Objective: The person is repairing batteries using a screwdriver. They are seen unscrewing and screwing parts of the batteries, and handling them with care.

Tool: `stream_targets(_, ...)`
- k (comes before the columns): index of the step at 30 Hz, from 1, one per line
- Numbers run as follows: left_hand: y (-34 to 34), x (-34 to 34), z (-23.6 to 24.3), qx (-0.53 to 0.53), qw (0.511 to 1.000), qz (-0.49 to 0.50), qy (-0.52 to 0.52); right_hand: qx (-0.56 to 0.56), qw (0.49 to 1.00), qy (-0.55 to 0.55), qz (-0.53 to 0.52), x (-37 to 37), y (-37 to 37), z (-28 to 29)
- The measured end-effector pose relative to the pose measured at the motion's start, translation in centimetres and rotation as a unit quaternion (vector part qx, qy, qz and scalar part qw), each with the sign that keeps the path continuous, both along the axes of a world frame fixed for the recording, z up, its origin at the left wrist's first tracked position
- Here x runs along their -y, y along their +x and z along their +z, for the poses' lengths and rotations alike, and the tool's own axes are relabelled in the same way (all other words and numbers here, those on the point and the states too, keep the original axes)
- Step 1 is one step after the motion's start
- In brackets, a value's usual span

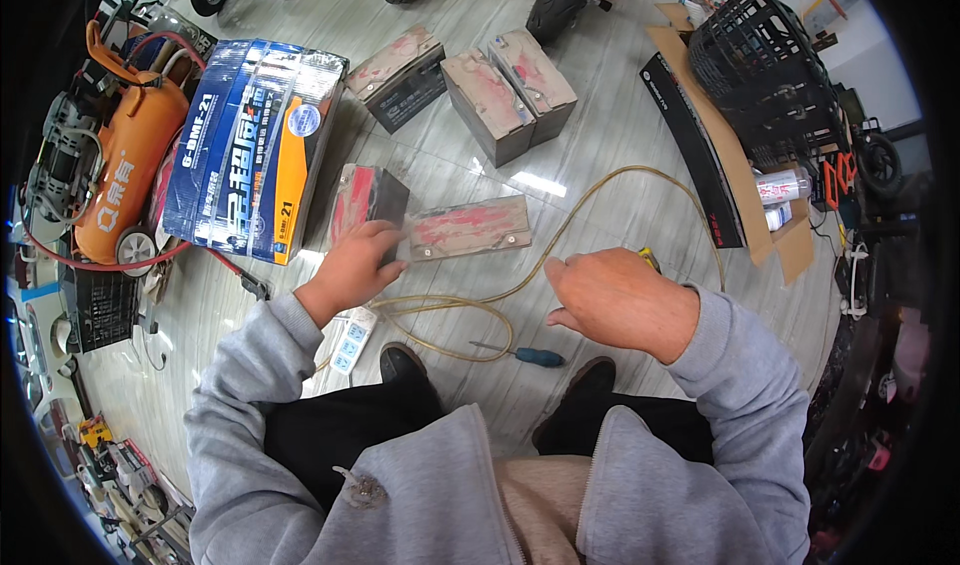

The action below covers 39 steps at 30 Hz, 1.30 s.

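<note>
Person is crouching over a pale tiled floor [600, 105], grey sleeves coming in from the lower edge.

Left hand [352, 265] is resting on the near corner of a dark battery block [365, 200] with a worn red top, fingers curled over its edge and touching it. Whether the hand is actually clamping the block or only pressing on it is hard to judge from above.

Right hand [610, 295] is hovering above the floor, fingers bent downward and loosely closed. A small yellow object [650, 257] is peeking out just behind the knuckles, and I cannot tell if the hand is holding it.

A second battery [468, 227] is lying flat just beside the first, its red-smeared face upward, between the two hands and slightly farther out. Three more batteries are sitting farther off: one [400, 73] angled left, two [515, 90] touching side by side.

A thin yellowish hose [620, 180] is looping across the floor, passing under both hands and coiling near the shoes. A blue-handled screwdriver [530, 355] is lying beside the coil. A white power strip [352, 340] is lying under the left forearm.

Left of the batteries a blue and orange carton [250, 145] is standing, with an orange compressor [125, 165] beyond it. A black plastic basket [760, 65] is sitting on flattened cardboard at upper right.
</note>
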<state>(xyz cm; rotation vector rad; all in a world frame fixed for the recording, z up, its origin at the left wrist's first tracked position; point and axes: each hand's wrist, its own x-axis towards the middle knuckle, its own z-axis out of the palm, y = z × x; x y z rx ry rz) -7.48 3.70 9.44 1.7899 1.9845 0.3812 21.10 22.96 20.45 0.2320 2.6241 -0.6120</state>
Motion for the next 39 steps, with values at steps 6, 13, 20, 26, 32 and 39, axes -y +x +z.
stream_targets(6, -0.2, 0.6, 0.0, 0.017, 1.000, 0.002, 0.003, 0.023, 1.000, 0.012, 0.010, 0.2, -0.6, -0.4)
stream_targets(13, -0.3, 0.9, 0.1, 0.012, 1.000, -0.007, 0.024, 0.018, 1.000, 0.020, 0.007, 0.4, -0.6, -0.5)
stream_targets(20, -0.3, 0.7, 0.4, 0.003, 1.000, 0.006, -0.012, 0.000, 1.000, 0.015, 0.009, 0.3, -0.4, -0.6)
stream_targets(26, -1.3, 0.5, -0.1, -0.057, 0.997, 0.005, -0.052, -0.002, 1.000, 0.022, 0.014, 0.2, -0.4, -0.9)
stream_targets(32, -1.4, 0.6, -0.4, -0.068, 0.998, -0.002, 0.007, 0.012, 0.999, 0.030, 0.021, 0.0, -0.5, -1.4)
stream_targets(39, -2.2, -0.7, 0.4, 0.294, 0.940, 0.159, -0.075, 0.001, 0.999, 0.037, 0.016, -0.2, -0.5, -2.2)
